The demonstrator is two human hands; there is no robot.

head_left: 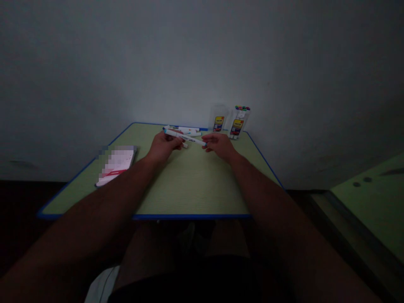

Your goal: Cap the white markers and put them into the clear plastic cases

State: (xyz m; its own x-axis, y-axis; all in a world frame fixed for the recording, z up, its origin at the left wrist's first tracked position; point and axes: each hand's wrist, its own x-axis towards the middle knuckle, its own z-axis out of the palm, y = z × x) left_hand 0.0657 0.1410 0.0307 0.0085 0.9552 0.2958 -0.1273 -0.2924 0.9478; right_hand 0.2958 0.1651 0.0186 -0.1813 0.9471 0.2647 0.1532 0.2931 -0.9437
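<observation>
A white marker pen (193,139) with light-blue parts slants between both hands, above the far half of the table. My left hand (164,145) is closed on its left part, thumb and fingers pinching it. At the pen's right end, the fingertips of my right hand (219,145) are closed on it. Below my left fingers a short white pen end (184,146) shows; whether the hand holds it or it lies on the table I cannot tell. Just behind the hands, several white pens (189,130) lie on the tabletop, partly hidden.
At the back right of the blue-edged table (195,189) stand a clear pen case (219,118) and another case (239,124) filled with colourful-capped pens. A phone-like flat object (117,166), partly blurred out, lies at the left. A wall (189,63) rises behind the table.
</observation>
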